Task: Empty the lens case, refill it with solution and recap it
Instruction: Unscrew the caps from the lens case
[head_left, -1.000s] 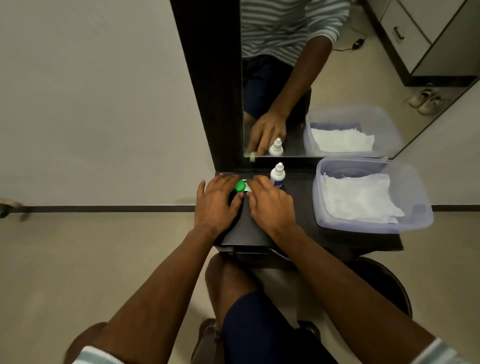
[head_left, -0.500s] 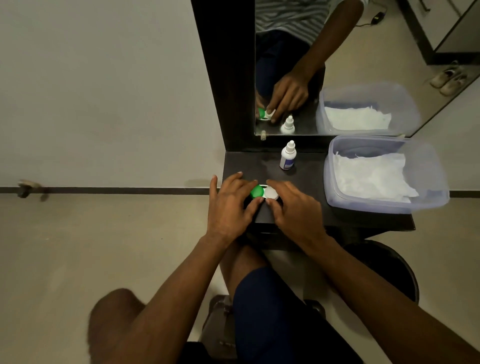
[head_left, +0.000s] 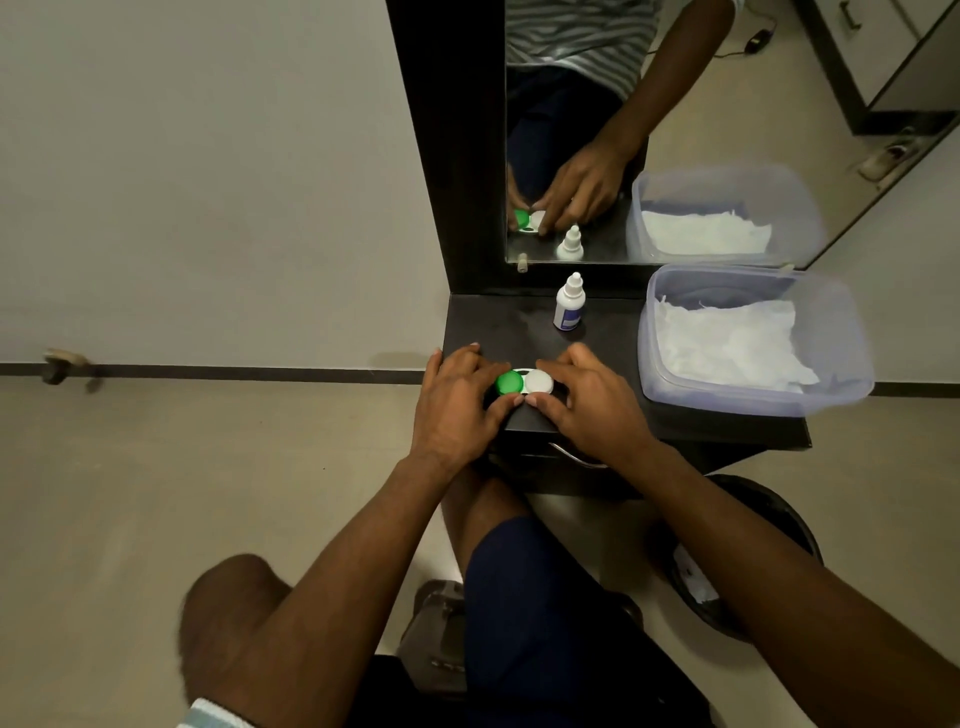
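The lens case (head_left: 524, 382) lies flat on the dark shelf (head_left: 498, 322), with a green cap on its left well and a white cap on its right. My left hand (head_left: 457, 408) grips the green-cap side with thumb and fingers. My right hand (head_left: 592, 400) grips the white-cap side the same way. Both caps are on. A small white solution bottle (head_left: 569, 304) with a blue label stands upright and capped behind the case, near the mirror.
A clear plastic tub (head_left: 852, 364) lined with white tissue sits on the shelf's right end. A mirror (head_left: 675, 104) rises behind the shelf. A dark bin (head_left: 779, 525) stands on the floor at lower right. My knees are under the shelf.
Both hands drew the lens case from beside the bottle toward the shelf's front edge. Both caps now show between my fingers.
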